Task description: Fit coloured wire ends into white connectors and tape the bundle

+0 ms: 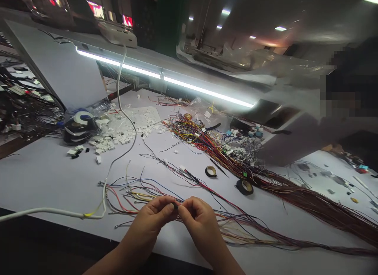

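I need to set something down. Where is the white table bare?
Left: the table patch between the white connectors and the white cable nearer you. Right: a strip between the thick wire bundle and the thinner wires below it. Crowded: around your left hand and right hand, over loose wires; also the back centre.

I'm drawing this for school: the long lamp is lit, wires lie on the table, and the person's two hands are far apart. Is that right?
Not quite: the left hand and right hand aren't far apart but close together, at a small dark piece, as the head view shows. The long lamp is lit and wires lie on the table, as you said.
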`<state>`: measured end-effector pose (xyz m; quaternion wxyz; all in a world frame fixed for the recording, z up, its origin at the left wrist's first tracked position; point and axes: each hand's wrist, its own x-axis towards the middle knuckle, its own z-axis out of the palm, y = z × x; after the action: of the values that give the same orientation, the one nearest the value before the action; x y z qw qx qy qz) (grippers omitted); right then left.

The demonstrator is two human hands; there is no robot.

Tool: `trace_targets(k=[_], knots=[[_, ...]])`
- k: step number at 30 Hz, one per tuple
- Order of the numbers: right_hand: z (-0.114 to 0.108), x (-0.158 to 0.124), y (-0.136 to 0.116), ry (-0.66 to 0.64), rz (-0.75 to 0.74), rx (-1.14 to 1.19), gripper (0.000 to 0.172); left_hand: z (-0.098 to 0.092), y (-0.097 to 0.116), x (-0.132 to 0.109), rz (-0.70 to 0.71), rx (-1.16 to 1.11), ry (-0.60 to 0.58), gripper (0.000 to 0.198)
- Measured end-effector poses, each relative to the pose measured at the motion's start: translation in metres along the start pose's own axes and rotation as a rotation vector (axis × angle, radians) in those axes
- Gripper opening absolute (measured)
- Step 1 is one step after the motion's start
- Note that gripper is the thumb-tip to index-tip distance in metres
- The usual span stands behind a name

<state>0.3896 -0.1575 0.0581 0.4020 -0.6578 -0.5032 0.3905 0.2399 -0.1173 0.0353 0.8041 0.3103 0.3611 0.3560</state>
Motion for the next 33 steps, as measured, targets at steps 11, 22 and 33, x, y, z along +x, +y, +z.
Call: trace_targets(k=[11, 22, 33], knots=[[0.002, 0.002, 0.005, -0.062, -0.025, 0.019, 0.018, -0.006, 0.005, -0.003, 0.043, 0.157, 0.062, 0.02], [-0.02, 0.023, 0.01, -0.092, -0.2, -0.124, 0.014, -0.032, 0.045, 0.019, 0.203, -0.131, 0.346, 0.02], [-0.048, 0.136, 0.049, 0.249, -0.336, -0.656, 0.026, -0.059, 0.012, 0.011, 0.431, 1.091, 0.013, 0.032]])
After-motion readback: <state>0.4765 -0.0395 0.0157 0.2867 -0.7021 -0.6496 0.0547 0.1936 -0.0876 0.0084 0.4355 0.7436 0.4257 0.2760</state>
